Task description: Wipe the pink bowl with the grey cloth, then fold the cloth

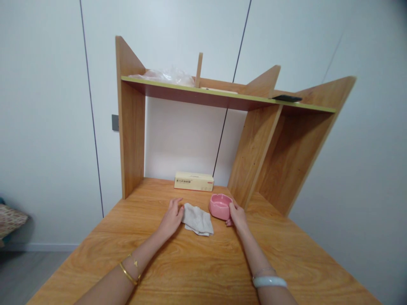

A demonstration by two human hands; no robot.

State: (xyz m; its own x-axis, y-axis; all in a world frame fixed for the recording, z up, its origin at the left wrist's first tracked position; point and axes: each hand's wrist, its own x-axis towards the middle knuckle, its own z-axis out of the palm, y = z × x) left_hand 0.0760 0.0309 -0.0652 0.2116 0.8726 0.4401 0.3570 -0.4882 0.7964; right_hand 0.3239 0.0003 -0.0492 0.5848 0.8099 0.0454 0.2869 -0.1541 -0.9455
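Right hand point(238, 216) grips the pink ashtray point(218, 211) one-sided, so it could slip! Left hand point(172, 216) loosely open, grey cloth point(197, 219) at its three o'clock.

The single view looks from the wearer's head, above and on the near side of the right hand's point(237, 214) grip on the pink dish point(219, 209), facing forward and down – near enough for both forearms point(254, 254) to run in from below, yet wide enough for the shelf unit point(260, 156) beyond the grip and floor point(41, 269) far to its left.
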